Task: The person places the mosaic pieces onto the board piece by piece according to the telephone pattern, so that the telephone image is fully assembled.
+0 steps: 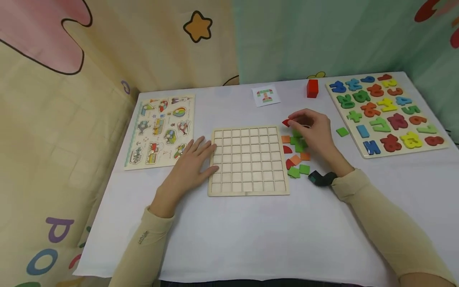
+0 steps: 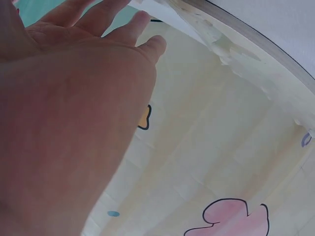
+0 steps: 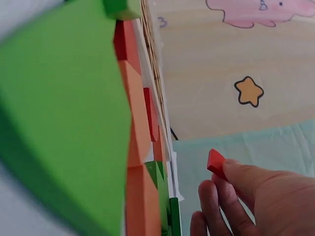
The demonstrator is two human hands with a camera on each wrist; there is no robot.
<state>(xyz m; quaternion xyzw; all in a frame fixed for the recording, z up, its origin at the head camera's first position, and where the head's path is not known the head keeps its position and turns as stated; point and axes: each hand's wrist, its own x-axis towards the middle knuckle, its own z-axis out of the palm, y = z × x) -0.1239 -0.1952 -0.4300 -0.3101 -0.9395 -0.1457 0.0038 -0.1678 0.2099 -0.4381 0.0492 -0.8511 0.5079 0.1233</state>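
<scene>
Now, your right hand (image 1: 312, 129) pinches a red piece (image 1: 285, 122) near the loose tiles (image 1: 299, 148); a slack pinch could drop it among them. Your left hand (image 1: 191, 165), spread out, rests at the edge of the grid board (image 1: 247, 193) between your hands; a push might skew it.

I have the left hand (image 1: 190, 162) lying palm down, fingers spread, thumb out to the side, its left forearm (image 1: 145, 247) angling in from the lower left of my head view. The right hand (image 1: 313, 128) pinches between thumb (image 3: 248, 176) and fingertips, wrist forward, the right forearm (image 1: 389, 223) slanting in from the lower right.
</scene>
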